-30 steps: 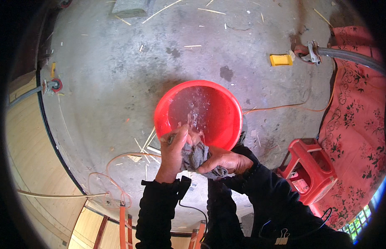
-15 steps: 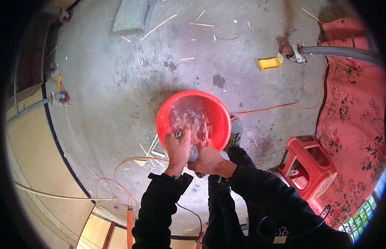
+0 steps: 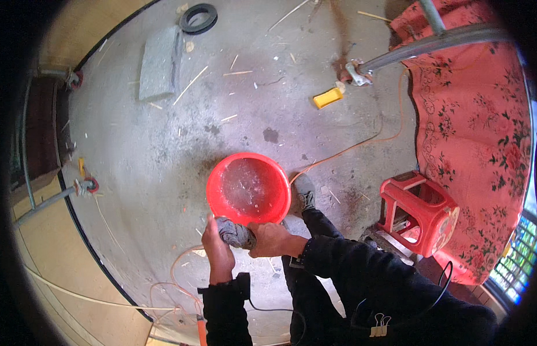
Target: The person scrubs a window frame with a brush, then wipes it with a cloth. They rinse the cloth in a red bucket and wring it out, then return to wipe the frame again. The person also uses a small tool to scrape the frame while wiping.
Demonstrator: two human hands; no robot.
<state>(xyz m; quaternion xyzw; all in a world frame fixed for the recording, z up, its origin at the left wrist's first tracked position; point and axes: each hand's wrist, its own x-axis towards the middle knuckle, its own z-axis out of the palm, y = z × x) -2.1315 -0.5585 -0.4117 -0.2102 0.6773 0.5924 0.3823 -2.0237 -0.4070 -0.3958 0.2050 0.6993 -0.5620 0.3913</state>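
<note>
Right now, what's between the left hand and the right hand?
A bunched grey cloth spans between the left hand and right hand, seen in the head view.

a grey, stained concrete floor [image 3: 314,138] carries everything here, with a round red basin [image 3: 283,199] of cloudy water standing near its middle and a grey shoe [image 3: 305,190] planted just to the basin's right. beyond the basin are a dark damp patch [image 3: 270,135], a small yellow tray [image 3: 328,98], scattered thin wood strips [image 3: 190,85], a pale grey slab [image 3: 158,63] and a black ring [image 3: 198,19] near the slab's far end. an orange cord [image 3: 343,153] trails rightward from the basin, and a red plastic stool [image 3: 438,225] stands well to the right.
</note>
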